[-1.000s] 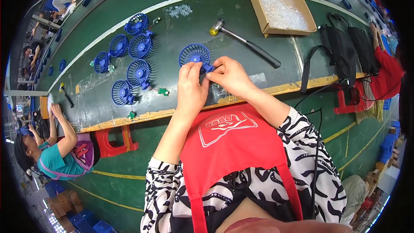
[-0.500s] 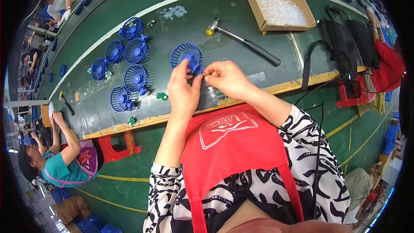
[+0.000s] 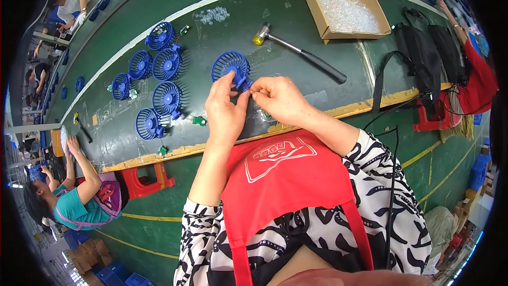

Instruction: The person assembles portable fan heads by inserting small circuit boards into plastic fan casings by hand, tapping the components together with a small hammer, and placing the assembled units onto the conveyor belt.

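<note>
The blue fan (image 3: pixel 231 66) sits slightly farther left than a second ago, over the dark bench (image 3: pixel 201 58), so its neck (image 3: pixel 243 82) seems handled from both sides. The left hand (image 3: pixel 225 110) closes around the neck; the right hand (image 3: pixel 280 98) has fingertips near its end, any grip unclear. Six similar fans (image 3: pixel 167 98) lie leftward.

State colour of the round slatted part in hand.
The round slatted part is blue; best seen in the head view.

"What lay around the black bag (image 3: pixel 417 47)?"
"A cardboard box (image 3: pixel 313 8) sat left of it, a red stool (image 3: pixel 427 126) stood below."
"And on its right?"
"A person in red (image 3: pixel 473 92) was there."
</note>
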